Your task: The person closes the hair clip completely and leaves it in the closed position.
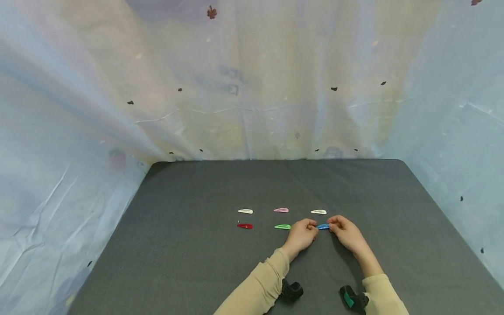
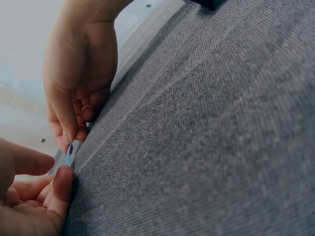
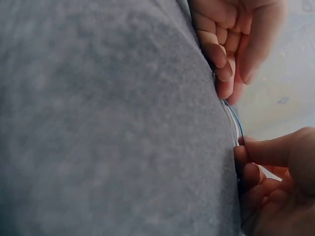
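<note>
A blue snap hair clip (image 1: 323,226) lies low over the dark grey table, between both hands. My left hand (image 1: 302,236) has its fingertips at the clip's left end. At the opposite end, the thumb and forefinger of my right hand (image 1: 348,235) pinch it. Seen from the left wrist, the blue clip (image 2: 68,156) is a thin strip, mostly covered by fingers. The right wrist view shows its edge (image 3: 238,120) bridging the two hands. Left of my left hand lies a green hair clip (image 1: 282,226), and a cream one (image 1: 319,212) sits just beyond the blue clip.
A red clip (image 1: 245,226), a white clip (image 1: 245,211) and a pink clip (image 1: 281,210) lie spaced out in two rows with the others. The grey-covered table (image 1: 177,262) meets a pale patterned curtain (image 1: 256,87) behind and at both sides.
</note>
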The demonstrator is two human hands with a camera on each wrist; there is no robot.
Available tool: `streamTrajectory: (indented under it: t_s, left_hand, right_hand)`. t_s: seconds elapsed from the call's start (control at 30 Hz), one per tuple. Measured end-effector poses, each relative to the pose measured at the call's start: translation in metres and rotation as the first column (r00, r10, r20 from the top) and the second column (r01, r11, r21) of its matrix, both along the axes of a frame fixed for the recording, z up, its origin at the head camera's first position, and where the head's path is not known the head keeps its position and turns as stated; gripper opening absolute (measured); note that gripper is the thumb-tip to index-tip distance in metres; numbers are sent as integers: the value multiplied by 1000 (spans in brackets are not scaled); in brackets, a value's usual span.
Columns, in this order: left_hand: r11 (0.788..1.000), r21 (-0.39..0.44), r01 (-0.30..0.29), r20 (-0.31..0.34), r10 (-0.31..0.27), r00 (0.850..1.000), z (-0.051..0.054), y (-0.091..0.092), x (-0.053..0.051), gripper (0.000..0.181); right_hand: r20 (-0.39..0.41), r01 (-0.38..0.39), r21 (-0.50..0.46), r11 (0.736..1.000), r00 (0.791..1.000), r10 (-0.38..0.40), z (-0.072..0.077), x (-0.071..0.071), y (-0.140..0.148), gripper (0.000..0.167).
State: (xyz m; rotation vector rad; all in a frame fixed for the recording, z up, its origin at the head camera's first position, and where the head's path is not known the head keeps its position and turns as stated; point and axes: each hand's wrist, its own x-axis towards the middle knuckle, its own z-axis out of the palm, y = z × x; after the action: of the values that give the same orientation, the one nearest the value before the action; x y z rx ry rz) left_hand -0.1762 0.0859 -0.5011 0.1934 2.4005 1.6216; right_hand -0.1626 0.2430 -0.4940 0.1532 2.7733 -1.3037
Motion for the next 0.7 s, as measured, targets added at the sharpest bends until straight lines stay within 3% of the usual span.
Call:
streamTrajectory:
  t_s: [0.3,0.7]
  left_hand:
    - [997,-74,-5,-47,1,999,-5,2,-2,20]
    - [997,-74,34,-26,-36,999,-5,1,0,20]
  right_hand:
    - [9,-17,65,998,1000,16,1,-1,-2,17]
    - [10,-17,136,991,1000,16,0,4,-2,21]
